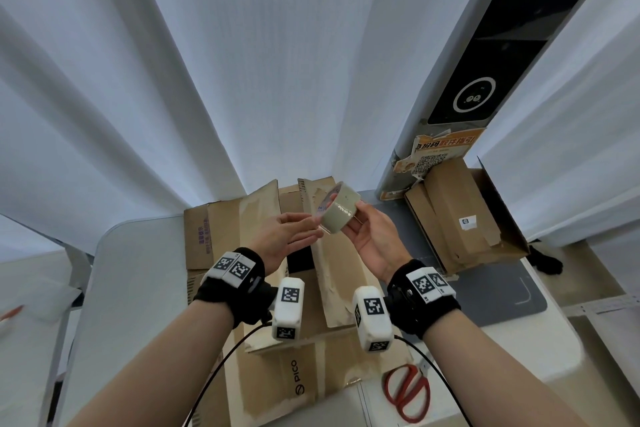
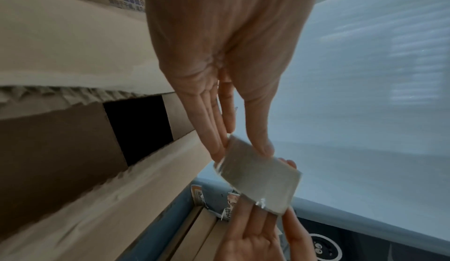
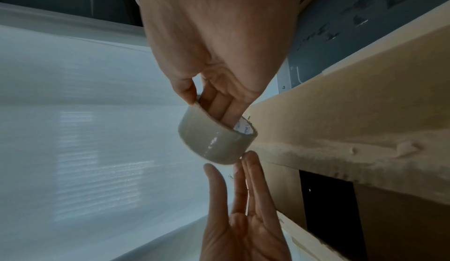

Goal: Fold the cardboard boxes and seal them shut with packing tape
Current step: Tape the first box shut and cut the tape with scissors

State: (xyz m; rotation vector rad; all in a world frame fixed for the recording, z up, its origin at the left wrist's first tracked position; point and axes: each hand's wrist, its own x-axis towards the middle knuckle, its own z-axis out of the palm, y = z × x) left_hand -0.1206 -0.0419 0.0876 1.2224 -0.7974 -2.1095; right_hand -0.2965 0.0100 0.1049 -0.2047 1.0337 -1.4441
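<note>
A roll of clear packing tape [image 1: 337, 215] is held up in the air above the cardboard box [image 1: 334, 274]. My right hand [image 1: 363, 229] grips the roll with its fingers through the core and its thumb on the outside, as the right wrist view shows at the tape roll [image 3: 214, 140]. My left hand [image 1: 298, 230] reaches in from the left with straight fingers. Its fingertips [image 3: 248, 161] touch the roll's outer face, and in the left wrist view the thumb [image 2: 264, 147] rests on the tape roll [image 2: 260, 180]. The box lies under both wrists with a dark gap between its long top flaps.
A flat PICO-printed carton [image 1: 301, 381] lies near me, with red scissors [image 1: 407, 392] to its right on the white table [image 1: 138, 288]. Another cardboard box [image 1: 460, 218] stands at the back right on a grey mat [image 1: 502, 295], beside a kiosk pillar [image 1: 467, 97]. White curtains hang behind.
</note>
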